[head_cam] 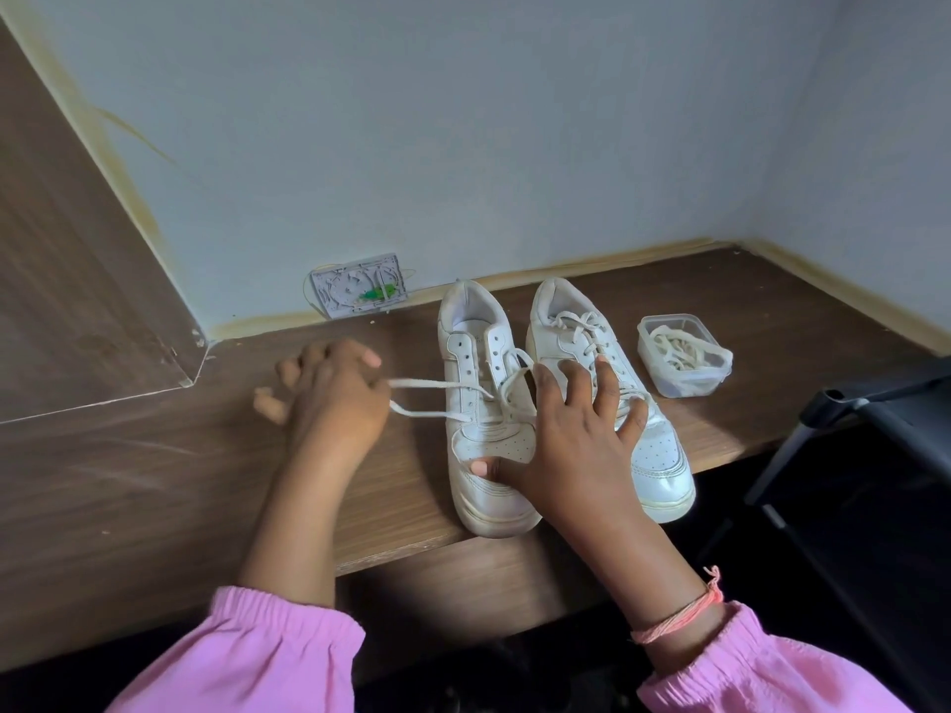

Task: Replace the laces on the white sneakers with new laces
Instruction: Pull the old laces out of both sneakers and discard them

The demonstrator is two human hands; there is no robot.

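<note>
Two white sneakers sit side by side on the brown counter [154,470], with their toes pointing at the person. The left sneaker [486,403] has most of its holes bare. Only one old lace [437,398] runs through the low holes, and two strands of it stretch out to the left.

The left hand [329,398] lies on the counter beside that shoe and holds those two strands. Its fingers are curled, but the fingertips are turned away, so you cannot see just how they pinch the lace.

The right hand [576,434] is spread wide and presses down on both shoes. Its thumb rests on the toe of the left sneaker, and its fingers lie across the right sneaker [653,455]. The hand hides the middle of that shoe, so only the top of its laces [576,326] shows; these are laced through the top holes.

To the right of the shoes stands a small clear box [684,355] with a loose bundle of pale laces [676,347] inside. You cannot tell how many there are.

Against the wall behind the shoes lies a small grey board [358,286] with a green bit on it. It is too small to make out.

A dark thing [875,455] at the right edge is cut off. Pink sleeves [242,656] cover both arms, and an orange string band [679,614] goes round the right wrist.
</note>
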